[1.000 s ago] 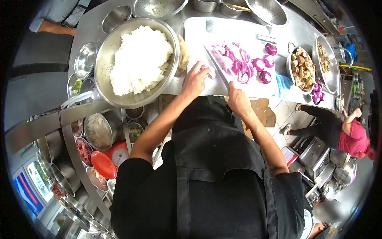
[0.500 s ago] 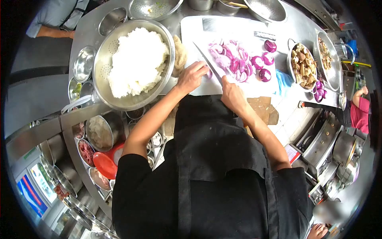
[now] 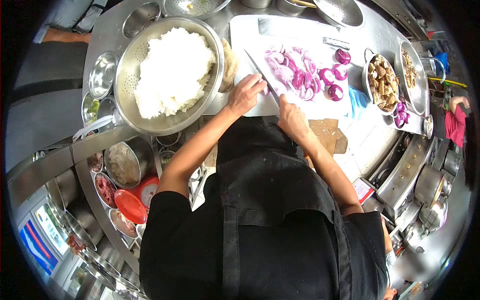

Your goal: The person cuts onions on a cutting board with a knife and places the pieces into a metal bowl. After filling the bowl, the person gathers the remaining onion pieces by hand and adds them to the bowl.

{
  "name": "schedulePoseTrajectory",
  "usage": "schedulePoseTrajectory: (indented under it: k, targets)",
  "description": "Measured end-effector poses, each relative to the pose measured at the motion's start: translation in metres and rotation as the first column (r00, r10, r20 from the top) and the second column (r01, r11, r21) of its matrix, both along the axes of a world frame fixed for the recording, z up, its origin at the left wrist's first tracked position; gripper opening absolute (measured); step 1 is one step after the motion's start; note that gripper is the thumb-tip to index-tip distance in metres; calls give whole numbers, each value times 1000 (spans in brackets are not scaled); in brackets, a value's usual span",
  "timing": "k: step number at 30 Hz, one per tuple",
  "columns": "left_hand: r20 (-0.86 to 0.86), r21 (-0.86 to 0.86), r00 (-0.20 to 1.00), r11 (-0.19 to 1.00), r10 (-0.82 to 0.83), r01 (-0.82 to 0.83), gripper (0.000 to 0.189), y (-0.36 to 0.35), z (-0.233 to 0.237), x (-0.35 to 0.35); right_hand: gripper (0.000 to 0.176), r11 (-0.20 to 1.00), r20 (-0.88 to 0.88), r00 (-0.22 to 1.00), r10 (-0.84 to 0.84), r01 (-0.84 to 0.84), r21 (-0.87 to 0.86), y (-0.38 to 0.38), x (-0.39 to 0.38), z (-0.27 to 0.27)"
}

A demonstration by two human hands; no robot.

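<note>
R hand [image 3: 293, 119] closed round the knife [image 3: 262, 75], handle mostly hidden in fist; blade slants up & left over the cutting board [image 3: 245, 35]. L hand [image 3: 245, 94] half curled, fingers bent over an onion piece [image 3: 266, 90] at board's near side, just L of blade; only a purple sliver shows, rest covered, so cut face n/v. Sliced onion [image 3: 297, 75] heaped R of blade, slices overlapping, can't count; whole onions [image 3: 334, 92] beyond, to R. Dark handle [image 3: 336, 43] nr far edge of board, its blade lost in glare. White food [image 3: 175, 75] in colander [image 3: 131, 95] overexposed, no detail. Metal bowls up top cropped by frame. Person in pink [image 3: 455, 125] cut off at R, lower body n/v; lower R a blurred patch, can't make out
</note>
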State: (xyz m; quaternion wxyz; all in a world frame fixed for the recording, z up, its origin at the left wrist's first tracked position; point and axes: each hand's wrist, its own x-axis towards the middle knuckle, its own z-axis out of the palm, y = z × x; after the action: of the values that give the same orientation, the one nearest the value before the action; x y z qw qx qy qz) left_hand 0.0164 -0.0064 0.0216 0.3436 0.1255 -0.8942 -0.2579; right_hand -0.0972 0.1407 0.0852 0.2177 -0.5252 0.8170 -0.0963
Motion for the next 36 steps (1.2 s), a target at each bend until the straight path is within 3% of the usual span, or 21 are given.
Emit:
schedulePoseTrajectory:
  k: [2, 7, 9, 12, 19, 21, 33, 36]
  targets:
    - [5, -11, 1000, 1000, 8, -8, 22, 0, 1, 0, 31, 995, 64, 998, -7, 0, 99, -6, -3, 19]
    - [-1, 28, 1000, 1000, 11, -11, 19, 2, 2, 1, 31, 1000, -10, 1000, -17, 17, 2, -11, 4, 3]
    - [-9, 14, 1000, 1000, 3, -3, 19, 4, 3, 2, 35, 999, 47, 999, -8, 5, 47, -12, 0, 8]
    - [13, 2, 1000, 1000, 17, -17, 25, 2, 3, 2, 29, 998, 50, 998, -26, 29, -49, -9, 8, 19]
    - [-7, 9, 1000, 1000, -3, 3, 25, 0, 5, 1, 27, 999, 74, 997, -24, 27, -38, -12, 7, 17]
    - [-18, 96, 999, 995, -30, 31, 26, 2, 4, 3, 40, 999, 55, 998, -29, 27, 31, -11, 10, 3]
    - [-62, 24, 998, 1000, -8, 10, 23, 0, 7, 1, 37, 1000, 8, 1000, 1, -1, 4, -7, 10, 26]
    - [-58, 43, 998, 999, -26, 28, 24, 1, -4, 5, 34, 997, 35, 999, -23, 20, 68, -8, 16, 4]
